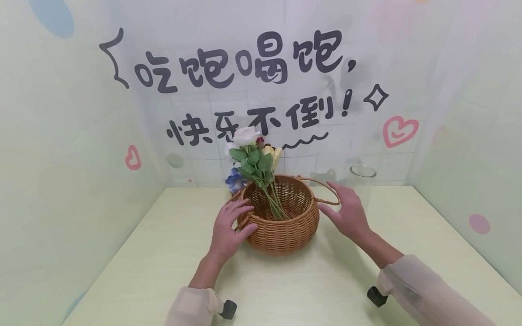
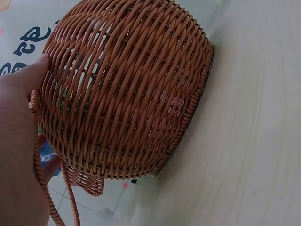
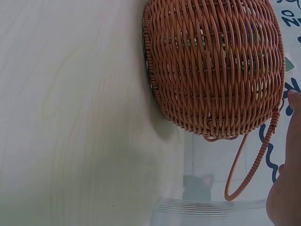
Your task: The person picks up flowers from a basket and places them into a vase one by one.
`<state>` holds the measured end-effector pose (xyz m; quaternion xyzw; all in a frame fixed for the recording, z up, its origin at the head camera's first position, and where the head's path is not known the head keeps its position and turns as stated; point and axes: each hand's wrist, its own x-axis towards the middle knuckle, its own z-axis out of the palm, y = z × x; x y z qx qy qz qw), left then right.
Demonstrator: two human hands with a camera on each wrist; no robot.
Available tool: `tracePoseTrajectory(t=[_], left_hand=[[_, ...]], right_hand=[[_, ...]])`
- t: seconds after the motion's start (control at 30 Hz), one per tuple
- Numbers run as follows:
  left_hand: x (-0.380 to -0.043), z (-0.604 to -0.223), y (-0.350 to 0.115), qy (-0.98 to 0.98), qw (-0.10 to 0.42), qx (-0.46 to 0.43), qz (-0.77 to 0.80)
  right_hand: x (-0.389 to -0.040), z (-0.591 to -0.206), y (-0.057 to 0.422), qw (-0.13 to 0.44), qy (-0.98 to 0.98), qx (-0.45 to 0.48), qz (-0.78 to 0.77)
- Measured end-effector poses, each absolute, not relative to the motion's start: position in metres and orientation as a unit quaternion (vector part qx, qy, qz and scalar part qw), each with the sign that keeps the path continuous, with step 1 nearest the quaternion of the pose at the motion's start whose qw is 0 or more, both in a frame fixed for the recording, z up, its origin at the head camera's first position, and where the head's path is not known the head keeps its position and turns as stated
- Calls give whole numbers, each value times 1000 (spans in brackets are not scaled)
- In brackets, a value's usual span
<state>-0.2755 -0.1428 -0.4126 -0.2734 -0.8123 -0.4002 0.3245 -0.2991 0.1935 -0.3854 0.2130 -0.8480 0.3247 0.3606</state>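
A brown wicker basket [image 1: 281,235] stands upright on the table, with looped handles folded outward at its sides. Artificial flowers, among them a white rose [image 1: 246,136], a yellow flower [image 1: 274,155] and a blue flower [image 1: 236,180], lean inside it, stems down. My left hand [image 1: 228,226] is at the basket's left rim, thumb along the front wall and fingers spread over the left handle [image 2: 41,183]. On the other side my right hand [image 1: 348,213] is spread around the outer end of the right handle [image 3: 251,174], thumb below and fingers above, with a gap showing between them.
A clear glass cylinder vase [image 1: 363,171] stands behind my right hand, close to the back wall. The pale wooden table [image 1: 163,253] is enclosed by printed wall sheets [image 1: 461,136] on three sides.
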Motion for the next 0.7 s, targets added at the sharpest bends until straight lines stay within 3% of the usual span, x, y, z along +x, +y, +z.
tracePoseTrajectory(t=[0.7], left_hand=[[-278,-411,-143,-799,308,-256,-449]], right_hand=[[-313,-361,167,315,-836,211,396]])
